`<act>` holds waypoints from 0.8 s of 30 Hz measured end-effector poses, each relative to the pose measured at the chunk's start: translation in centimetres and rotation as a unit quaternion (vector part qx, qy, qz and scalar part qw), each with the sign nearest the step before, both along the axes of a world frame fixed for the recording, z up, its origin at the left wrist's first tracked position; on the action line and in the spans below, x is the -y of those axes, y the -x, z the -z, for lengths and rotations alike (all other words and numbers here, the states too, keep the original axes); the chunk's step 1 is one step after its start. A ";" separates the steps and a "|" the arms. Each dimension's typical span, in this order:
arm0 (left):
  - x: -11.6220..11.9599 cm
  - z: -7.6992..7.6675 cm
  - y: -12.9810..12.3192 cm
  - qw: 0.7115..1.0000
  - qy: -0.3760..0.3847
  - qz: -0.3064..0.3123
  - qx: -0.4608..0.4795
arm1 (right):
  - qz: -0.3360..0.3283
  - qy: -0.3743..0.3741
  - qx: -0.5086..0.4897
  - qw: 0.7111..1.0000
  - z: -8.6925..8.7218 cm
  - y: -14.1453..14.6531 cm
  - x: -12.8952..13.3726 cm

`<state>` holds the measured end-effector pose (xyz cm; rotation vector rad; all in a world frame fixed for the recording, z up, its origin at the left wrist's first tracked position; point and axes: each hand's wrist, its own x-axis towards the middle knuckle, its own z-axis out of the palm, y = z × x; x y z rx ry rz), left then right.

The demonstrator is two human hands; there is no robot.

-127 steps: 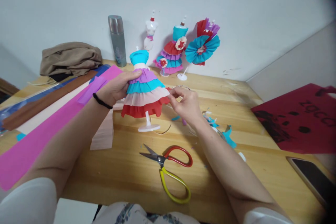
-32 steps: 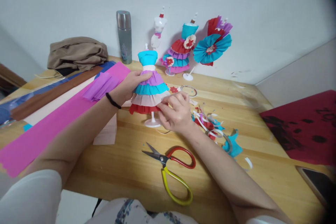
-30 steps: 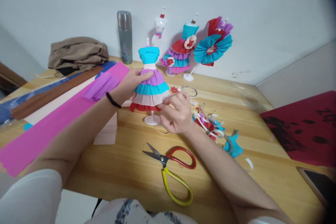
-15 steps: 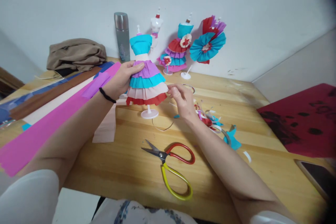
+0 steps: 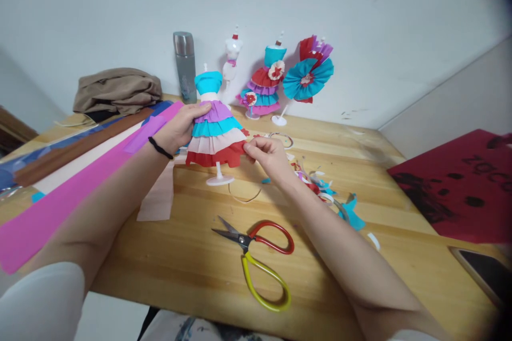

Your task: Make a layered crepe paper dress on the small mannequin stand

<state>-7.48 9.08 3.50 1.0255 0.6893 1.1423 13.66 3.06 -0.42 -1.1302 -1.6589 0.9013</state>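
Observation:
A small dress form (image 5: 220, 180) on a white stand wears a paper dress (image 5: 218, 127) with a turquoise top and ruffled tiers of purple, turquoise, pale pink and red. My left hand (image 5: 188, 122) grips it at the waist, thumb across the purple tier and fingers behind, hidden. At the hem's right side, my right hand (image 5: 266, 154) pinches the edge of the red tier between thumb and forefinger. The form leans slightly. Below it on the table lie scissors (image 5: 243, 241), blades apart, with one red and one yellow handle.
Crepe paper strips (image 5: 92, 181) and a brown cloth (image 5: 118, 90) lie left. By the wall stand a flask (image 5: 184, 69), a bare dress form (image 5: 232, 58) and two dressed ones (image 5: 266, 82). Paper scraps (image 5: 320, 186), a red bag (image 5: 460, 186) and a phone (image 5: 480, 272) are right.
My right hand has shifted from the pale pink tier's edge down to the red tier, which is now pulled out to the right. The dress form tilts more.

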 end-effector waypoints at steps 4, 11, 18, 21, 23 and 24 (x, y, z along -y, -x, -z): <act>0.3 -0.5 -0.2 1.000 0.012 -0.010 -0.021 | 0.091 -0.124 0.060 0.986 -0.5 -0.4 0.3; 1.2 -1.0 -0.8 0.997 0.054 0.018 -0.054 | 0.069 -0.489 0.228 0.839 -1.0 -0.1 1.2; 2.8 -1.1 -1.8 0.993 0.003 0.102 -0.065 | 0.047 -0.485 0.235 0.841 -1.1 1.2 2.4; 3.3 -1.1 -2.3 0.989 0.008 0.125 -0.078 | 0.062 -0.406 0.153 0.899 -1.7 1.4 2.8; 3.3 -0.9 -2.5 0.987 0.018 0.124 -0.101 | 0.068 -0.344 0.095 0.932 -1.9 1.4 2.8; 3.2 -0.8 -2.6 0.986 0.022 0.124 -0.112 | 0.066 -0.315 0.067 0.944 -1.9 1.4 2.7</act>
